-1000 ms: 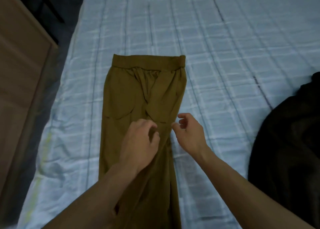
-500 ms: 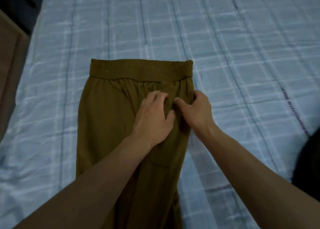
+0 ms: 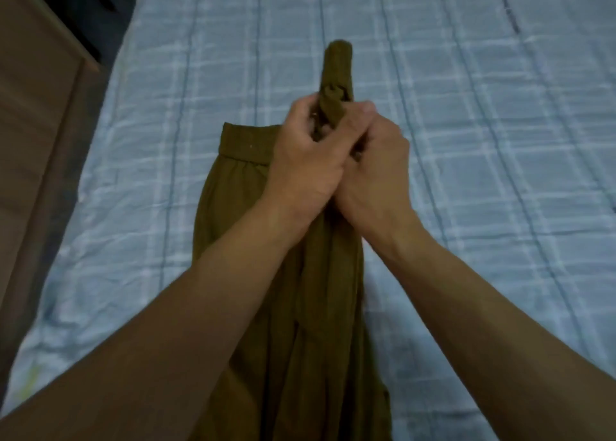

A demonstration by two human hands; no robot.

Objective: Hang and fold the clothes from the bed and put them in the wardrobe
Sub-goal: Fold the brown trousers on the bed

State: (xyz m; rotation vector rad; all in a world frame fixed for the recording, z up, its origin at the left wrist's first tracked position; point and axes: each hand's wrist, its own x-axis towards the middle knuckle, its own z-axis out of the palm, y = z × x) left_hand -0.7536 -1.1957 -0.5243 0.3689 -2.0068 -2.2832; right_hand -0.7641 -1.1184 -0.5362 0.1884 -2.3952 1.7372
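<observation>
A bed (image 3: 466, 140) covered by a wrinkled, light-blue checked sheet is seen, with a brown wooden panel (image 3: 33, 107) at its left. Olive-brown trousers (image 3: 240, 180) of thin, soft cloth are laid on the sheet, with the long axis pointed away from the person and the elastic waistband at the far end. One side of the waist is bunched into a narrow roll. This roll is gripped by the left hand (image 3: 303, 160) and the right hand (image 3: 376, 167), which are pressed together with the fingers curled.

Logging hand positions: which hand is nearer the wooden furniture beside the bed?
Left. The left hand grips the olive trousers on the side toward the wooden furniture; the right hand grips them too, farther from it.
</observation>
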